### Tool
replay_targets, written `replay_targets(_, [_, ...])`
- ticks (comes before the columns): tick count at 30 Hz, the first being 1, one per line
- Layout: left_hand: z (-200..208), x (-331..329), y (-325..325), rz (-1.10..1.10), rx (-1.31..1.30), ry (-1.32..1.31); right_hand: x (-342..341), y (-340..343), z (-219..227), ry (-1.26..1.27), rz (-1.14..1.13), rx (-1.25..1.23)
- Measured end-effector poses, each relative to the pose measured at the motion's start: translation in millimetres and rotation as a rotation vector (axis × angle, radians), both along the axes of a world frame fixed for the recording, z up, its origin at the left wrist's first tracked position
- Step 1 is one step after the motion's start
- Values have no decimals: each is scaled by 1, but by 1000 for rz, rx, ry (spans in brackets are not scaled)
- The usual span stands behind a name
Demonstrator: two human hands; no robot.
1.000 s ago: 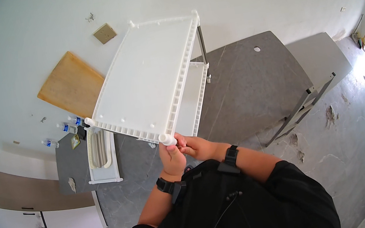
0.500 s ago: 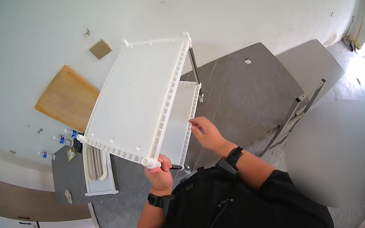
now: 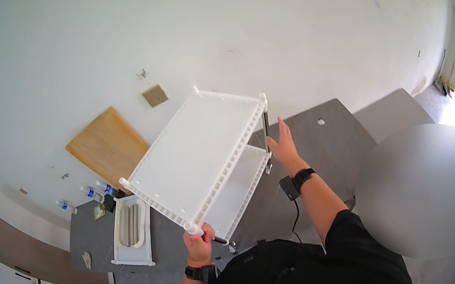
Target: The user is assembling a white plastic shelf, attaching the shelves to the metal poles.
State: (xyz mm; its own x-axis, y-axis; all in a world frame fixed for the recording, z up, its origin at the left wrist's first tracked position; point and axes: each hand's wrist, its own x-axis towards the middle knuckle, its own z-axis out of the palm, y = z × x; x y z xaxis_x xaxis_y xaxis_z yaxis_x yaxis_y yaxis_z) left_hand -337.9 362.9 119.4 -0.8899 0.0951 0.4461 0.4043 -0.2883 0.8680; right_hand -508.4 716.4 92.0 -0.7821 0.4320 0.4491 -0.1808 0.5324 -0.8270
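Note:
A white two-tier shelf cart stands before me on the grey table, tilted in view. Its upper shelf has slotted rims and white corner caps, and its lower shelf shows partly beneath. My left hand is wrapped around the dark post under the near corner, just below the white cap. A small caster shows at the foot of that post. Beside the far right dark post, my right hand is open with fingers spread; whether it touches the post I cannot tell.
On the grey table, a white tray to the left holds several grey tubes. Several water bottles stand behind it. A wooden board leans on the wall below an outlet. A blurred round patch covers the lower right.
My right hand has moved from beside the lower shelf's near side up to the far right post, its fingers spreading. My left hand keeps its grip. The view has shifted.

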Motion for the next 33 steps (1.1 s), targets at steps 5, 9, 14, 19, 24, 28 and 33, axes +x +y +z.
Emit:
replay_targets(5, [-11, -8, -14, 49, 5, 30, -46, 12, 13, -87, 292, -132])
replay_targets(9, [-16, -20, -35, 232, 65, 5, -43, 3, 13, -170, 289, -159])
replay_targets(14, [-12, -46, -97, 326, -29, 50, -2, -23, 6, -88, 261, -310])
replay_targets(19, [-6, -91, -141, 521, -89, -64, 41, -37, -6, -95, 418, -545])
replay_targets(24, [3, -138, -175, 1020, -517, 86, 66, -63, -15, -108, 486, -540])
replay_targets(28, [25, -126, -159, 1072, -366, -41, 90, -93, -24, 12, 233, -584])
replay_targets(33, [116, -58, -104, -697, 290, -539, 96, -94, -29, -75, 175, -430])
